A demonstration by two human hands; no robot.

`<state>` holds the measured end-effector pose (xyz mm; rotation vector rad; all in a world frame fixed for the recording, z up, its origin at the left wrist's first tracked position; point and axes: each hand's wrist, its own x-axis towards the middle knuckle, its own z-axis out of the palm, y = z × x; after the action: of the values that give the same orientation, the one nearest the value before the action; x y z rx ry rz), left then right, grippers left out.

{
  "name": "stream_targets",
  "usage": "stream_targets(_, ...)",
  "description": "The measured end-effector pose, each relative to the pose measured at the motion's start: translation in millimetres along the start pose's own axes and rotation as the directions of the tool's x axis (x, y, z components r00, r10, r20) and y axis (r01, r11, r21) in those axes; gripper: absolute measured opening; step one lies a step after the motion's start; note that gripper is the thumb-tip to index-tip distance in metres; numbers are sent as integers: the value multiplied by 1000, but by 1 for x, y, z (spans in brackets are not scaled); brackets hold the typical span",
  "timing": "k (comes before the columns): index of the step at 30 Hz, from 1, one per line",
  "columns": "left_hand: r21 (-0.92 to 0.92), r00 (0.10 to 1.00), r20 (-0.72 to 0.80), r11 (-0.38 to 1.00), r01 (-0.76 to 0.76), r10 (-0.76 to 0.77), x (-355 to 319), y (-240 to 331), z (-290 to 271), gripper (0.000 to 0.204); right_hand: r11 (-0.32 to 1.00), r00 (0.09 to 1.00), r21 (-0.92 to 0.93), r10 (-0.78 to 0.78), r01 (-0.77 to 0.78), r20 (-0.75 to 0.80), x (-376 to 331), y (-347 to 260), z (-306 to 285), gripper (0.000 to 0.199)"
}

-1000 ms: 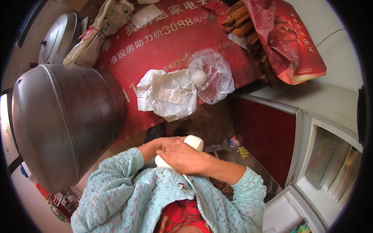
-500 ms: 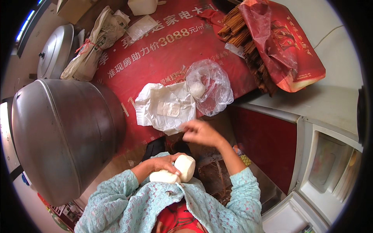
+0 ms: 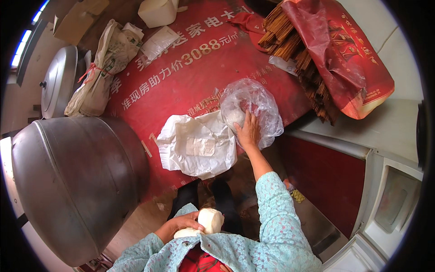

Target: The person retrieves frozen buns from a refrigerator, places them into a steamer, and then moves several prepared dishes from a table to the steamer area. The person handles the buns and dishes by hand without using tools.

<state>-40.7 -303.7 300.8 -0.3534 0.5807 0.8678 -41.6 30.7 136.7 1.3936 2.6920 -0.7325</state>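
Observation:
Near my lap, my left hand (image 3: 183,222) is closed around two white steamed buns. One bun (image 3: 211,221) stands up beside the thumb. The other bun (image 3: 188,233) lies lower, partly covered by my fingers and the jacket. My right hand (image 3: 248,130) reaches out over the red table to a clear plastic bag (image 3: 270,106). Its fingers are stretched out against the bag, apart, beside a pale round bun (image 3: 234,118) in it; no grip on that bun shows. Left of the clear bag lies a crumpled white bag (image 3: 179,158), spread flat with a paper label on it.
A big metal drum (image 3: 81,177) bulges at the left, with a round metal lid (image 3: 59,84) behind it. A tied cloth sack (image 3: 102,68), a white container (image 3: 156,12) and a red bag (image 3: 358,54) of brown sticks stand farther back. An open white appliance (image 3: 392,199) is at right.
My right hand has moved forward from the white bag's near edge onto the clear plastic bag, its fingers unfolding. My left hand still holds the two buns. The view has shifted a little.

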Motion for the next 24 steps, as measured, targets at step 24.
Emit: stream_targets(24,-35,1000,12,999,29,-29,8,-10,-17,94,772,792,188,-607,608,-68,-58,4,-7,72)
